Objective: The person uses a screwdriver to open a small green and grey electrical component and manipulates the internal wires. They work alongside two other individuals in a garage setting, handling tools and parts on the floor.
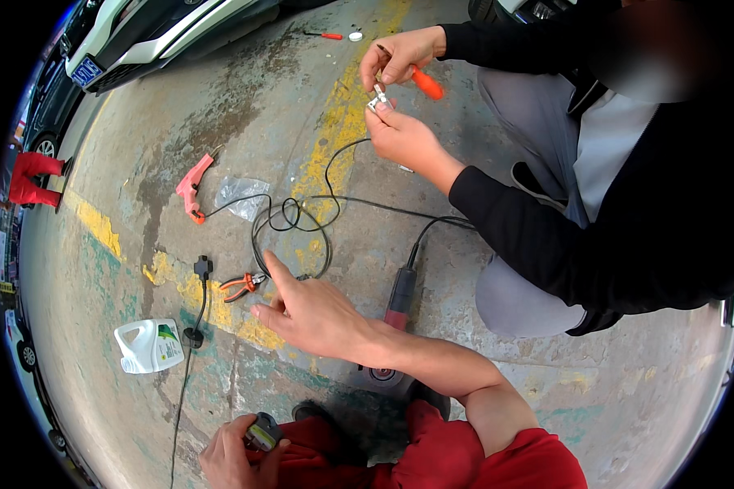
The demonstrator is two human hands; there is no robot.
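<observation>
My left hand (230, 456) is low at the left, its fingers closed round a small rounded dark-grey and green object (263, 433) that looks like a tape measure. Over the floor in the middle reaches my right hand (314, 316), empty, its index finger and thumb stretched out and apart. Just beyond its thumb lie pliers (235, 287) with orange and black handles. A loop of black cable (328, 244) runs past the fingertip. My right forearm covers part of a dark and red power tool (401, 293), which looks like an angle grinder.
A co-worker's hands (408, 138) hold an orange-handled screwdriver (426, 83) and a small white-and-metal part (378, 99). On the floor lie a pink-red pistol-shaped tool (191, 186), a clear plastic bag (238, 196), a black plug (203, 267) and a white jug (143, 349). Cars stand beyond.
</observation>
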